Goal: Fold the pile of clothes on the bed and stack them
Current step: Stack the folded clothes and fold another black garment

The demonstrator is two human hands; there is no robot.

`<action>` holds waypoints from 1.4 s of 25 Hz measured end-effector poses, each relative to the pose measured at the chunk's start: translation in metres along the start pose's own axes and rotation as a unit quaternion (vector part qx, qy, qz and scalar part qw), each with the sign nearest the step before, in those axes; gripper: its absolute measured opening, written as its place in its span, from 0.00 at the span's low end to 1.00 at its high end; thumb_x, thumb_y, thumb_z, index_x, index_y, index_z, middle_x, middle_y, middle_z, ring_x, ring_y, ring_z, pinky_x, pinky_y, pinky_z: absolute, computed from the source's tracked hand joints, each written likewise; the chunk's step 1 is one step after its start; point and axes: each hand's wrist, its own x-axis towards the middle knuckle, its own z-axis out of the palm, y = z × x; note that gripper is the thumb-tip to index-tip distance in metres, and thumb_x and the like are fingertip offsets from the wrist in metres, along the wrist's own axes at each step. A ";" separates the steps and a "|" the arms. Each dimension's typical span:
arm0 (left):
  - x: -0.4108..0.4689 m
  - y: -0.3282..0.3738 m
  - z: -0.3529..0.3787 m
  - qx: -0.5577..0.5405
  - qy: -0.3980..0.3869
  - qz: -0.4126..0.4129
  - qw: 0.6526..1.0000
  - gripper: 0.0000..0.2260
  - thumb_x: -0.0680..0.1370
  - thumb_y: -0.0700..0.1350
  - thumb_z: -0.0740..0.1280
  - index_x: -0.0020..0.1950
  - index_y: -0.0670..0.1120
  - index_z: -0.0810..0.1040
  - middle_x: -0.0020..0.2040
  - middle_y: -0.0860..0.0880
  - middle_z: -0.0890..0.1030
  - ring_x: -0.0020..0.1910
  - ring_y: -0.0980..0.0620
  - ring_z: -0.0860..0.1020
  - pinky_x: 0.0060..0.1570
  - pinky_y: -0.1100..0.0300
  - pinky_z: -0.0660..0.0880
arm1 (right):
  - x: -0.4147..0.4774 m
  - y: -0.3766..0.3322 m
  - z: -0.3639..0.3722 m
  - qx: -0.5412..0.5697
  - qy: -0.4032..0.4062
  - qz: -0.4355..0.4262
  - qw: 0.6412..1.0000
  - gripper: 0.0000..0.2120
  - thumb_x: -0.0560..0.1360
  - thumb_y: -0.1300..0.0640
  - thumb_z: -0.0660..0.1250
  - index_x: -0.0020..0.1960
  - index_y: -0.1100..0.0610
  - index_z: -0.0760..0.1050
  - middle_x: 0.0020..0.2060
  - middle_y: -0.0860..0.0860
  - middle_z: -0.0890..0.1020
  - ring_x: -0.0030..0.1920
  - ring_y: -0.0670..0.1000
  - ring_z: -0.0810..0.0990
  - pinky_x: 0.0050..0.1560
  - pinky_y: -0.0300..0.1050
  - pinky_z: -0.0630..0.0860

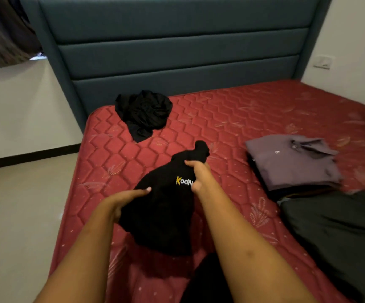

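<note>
The black garment (166, 215), printed with a yellow-and-white logo partly covered by the right hand, is held bunched above the near left part of the mattress (231, 119), directly in front of the person; its lower portion hangs in loose folds toward the mattress; whether it touches the surface cannot be told. The right hand (196, 173) grips the upper portion, fingers curled round a gathered section of cloth; a small knot of fabric projects beyond the hand on the far side. The left hand (122, 204) holds the left edge, thumb laid on top of the cloth, fingers tucked beneath and out of sight; both forearms are bare.

A crumpled black garment (143, 113) lies unfolded at the far left corner of the mattress, near the headboard (177, 40) and well apart from the held item. To the right, a folded grey-purple shirt (293, 165) with collar and buttons tops a stack of darker folded items, whose edges show beneath it; just beside the stack, nearer the person, a dark grey cloth (334, 232) lies spread on the mattress.

The mattress is red and quilted; the headboard is dark teal, padded in horizontal bands. A wall socket (323, 62) sits on the white wall right of the headboard; pale floor (24, 204) lies left of the bed.
</note>
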 end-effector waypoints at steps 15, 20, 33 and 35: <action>-0.053 0.084 0.248 -0.007 -0.319 0.172 0.932 0.21 0.70 0.39 0.67 0.62 0.53 0.75 0.49 0.50 0.84 0.42 0.52 0.83 0.37 0.59 0.79 | -0.030 -0.226 -0.262 0.141 0.241 -0.180 0.943 0.24 0.69 0.67 0.67 0.65 0.61 0.72 0.53 0.60 0.81 0.46 0.59 0.82 0.34 0.47 0.77; -0.056 0.113 0.333 -0.033 -0.366 0.219 0.904 0.23 0.75 0.34 0.65 0.64 0.58 0.74 0.55 0.50 0.83 0.47 0.51 0.82 0.43 0.57 0.80 | -0.086 -0.277 -0.343 0.221 0.219 -0.279 0.909 0.29 0.62 0.65 0.72 0.63 0.57 0.75 0.53 0.58 0.83 0.47 0.59 0.84 0.41 0.58 0.81; 0.008 -0.040 0.433 0.146 -0.035 0.160 0.976 0.38 0.73 0.47 0.74 0.75 0.56 0.55 0.70 0.42 0.64 0.64 0.40 0.70 0.62 0.48 0.73 | -0.042 -0.131 -0.448 0.172 0.439 -0.124 0.873 0.52 0.62 0.58 0.80 0.76 0.52 0.51 0.69 0.58 0.69 0.64 0.61 0.74 0.62 0.63 0.73; 0.017 -0.039 0.433 0.045 -0.080 0.130 0.987 0.36 0.73 0.42 0.73 0.73 0.58 0.56 0.68 0.46 0.67 0.61 0.43 0.73 0.58 0.48 0.76 | -0.041 -0.133 -0.447 0.131 0.467 -0.116 0.867 0.46 0.68 0.64 0.75 0.76 0.53 0.50 0.69 0.60 0.68 0.66 0.61 0.72 0.65 0.59 0.72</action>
